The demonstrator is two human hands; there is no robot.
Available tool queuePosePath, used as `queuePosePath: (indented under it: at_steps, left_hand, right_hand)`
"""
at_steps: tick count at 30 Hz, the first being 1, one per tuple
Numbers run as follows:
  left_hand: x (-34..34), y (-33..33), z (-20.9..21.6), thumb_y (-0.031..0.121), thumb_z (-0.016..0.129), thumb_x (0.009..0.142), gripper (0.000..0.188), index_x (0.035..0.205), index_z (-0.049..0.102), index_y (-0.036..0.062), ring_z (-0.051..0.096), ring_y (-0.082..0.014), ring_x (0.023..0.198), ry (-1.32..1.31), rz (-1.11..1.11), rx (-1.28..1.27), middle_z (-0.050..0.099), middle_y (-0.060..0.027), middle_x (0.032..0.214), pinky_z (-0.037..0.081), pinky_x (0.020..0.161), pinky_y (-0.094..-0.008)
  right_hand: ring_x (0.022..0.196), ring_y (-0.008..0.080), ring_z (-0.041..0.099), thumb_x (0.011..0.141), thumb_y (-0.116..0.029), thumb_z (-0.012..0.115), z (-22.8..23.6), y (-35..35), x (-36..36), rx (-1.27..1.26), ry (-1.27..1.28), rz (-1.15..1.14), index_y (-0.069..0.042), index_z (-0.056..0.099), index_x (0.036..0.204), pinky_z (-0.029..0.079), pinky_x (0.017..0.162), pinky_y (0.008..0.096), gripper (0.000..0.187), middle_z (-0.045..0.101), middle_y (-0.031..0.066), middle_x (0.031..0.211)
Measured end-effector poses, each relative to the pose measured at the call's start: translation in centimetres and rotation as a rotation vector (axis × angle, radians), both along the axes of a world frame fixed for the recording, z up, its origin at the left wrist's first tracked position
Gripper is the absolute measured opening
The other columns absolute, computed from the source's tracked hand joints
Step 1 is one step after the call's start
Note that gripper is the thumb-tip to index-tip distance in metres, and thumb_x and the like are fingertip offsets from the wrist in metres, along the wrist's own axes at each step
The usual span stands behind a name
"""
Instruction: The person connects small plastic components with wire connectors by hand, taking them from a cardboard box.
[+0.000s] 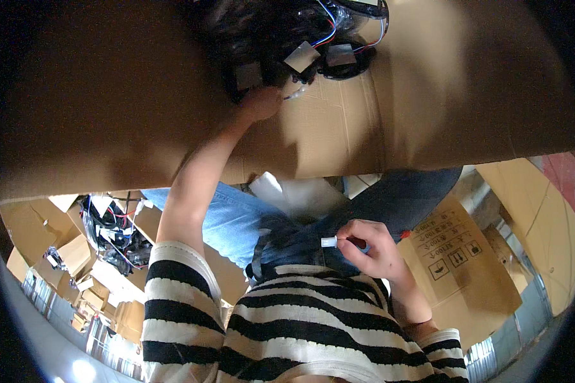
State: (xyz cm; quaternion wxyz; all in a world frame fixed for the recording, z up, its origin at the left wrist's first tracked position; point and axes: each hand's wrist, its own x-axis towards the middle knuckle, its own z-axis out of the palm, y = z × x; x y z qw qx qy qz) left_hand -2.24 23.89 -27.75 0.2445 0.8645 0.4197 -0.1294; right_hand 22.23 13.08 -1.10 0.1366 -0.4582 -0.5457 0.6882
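A brown cardboard work surface (pixel 441 121) is spanning the scene from left to right. At its far middle, a heap of black parts (pixel 249 32) is lying, and square grey pieces (pixel 302 57) are showing among them. Coloured wires (pixel 333 27) are looping at the heap's right. Nearer, a pale-tipped lead (pixel 297 93) is showing against the cardboard.

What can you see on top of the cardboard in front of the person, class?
On the cardboard lie black parts with silvery squares and coloured wires. The left hand is at their near edge; whatever is beneath it or under the parts is covered.
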Motion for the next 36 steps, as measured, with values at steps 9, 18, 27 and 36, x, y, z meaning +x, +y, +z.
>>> queuePosePath:
  at_steps: [9,18,27,36]
  left_hand:
    - [-0.6,-6.6,18.9,0.017,0.039,0.089,0.023,0.096,0.052,-0.0005,0.037,-0.0085,0.055,-1.508,1.511,-0.853,0.043,-0.0006,0.065,0.038,0.054,-0.0258]
    - [-4.5,-22.3,25.7,0.019,0.038,0.089,0.027,0.101,0.05,-0.0028,0.043,-0.0093,0.055,-1.533,1.869,-0.119,0.054,-0.0054,0.072,0.042,0.066,-0.0258]
    - [-7.8,-30.4,26.0,0.016,0.043,0.088,0.027,0.102,0.051,-0.0047,0.053,-0.0122,0.068,-1.671,2.065,0.089,0.055,-0.0074,0.077,0.048,0.064,-0.0284]
    - [-4.2,-31.6,27.0,0.004,0.045,0.083,0.03,0.112,0.052,0.0081,0.055,-0.0129,0.058,-0.46,1.516,0.113,0.056,-0.0077,0.066,0.044,0.056,-0.025]
  right_hand:
    - [0.058,0.0242,0.054,0.073,-0.007,0.055,1.6,-1.7,0.7,0.068,-0.062,-0.01,-0.001,0.054,0.075,0.042,0.052,0.0298,0.006,0.054,0.0118,0.066]
    - [0.054,0.0235,0.052,0.071,-0.005,0.056,4.9,-4.6,0.9,0.241,-0.082,0.079,-0.002,0.053,0.072,0.039,0.05,0.0302,0.004,0.053,0.0104,0.064]
    - [0.048,0.0188,0.049,0.067,0.0,0.059,9.6,-6.8,-2.1,0.275,0.006,0.256,-0.004,0.053,0.07,0.036,0.044,0.0295,0.008,0.049,0.0058,0.058]
    - [0.052,0.0204,0.051,0.07,-0.002,0.058,4.8,-7.8,-11.9,0.237,0.171,0.337,-0.002,0.051,0.074,0.039,0.047,0.0291,0.008,0.05,0.0084,0.063]
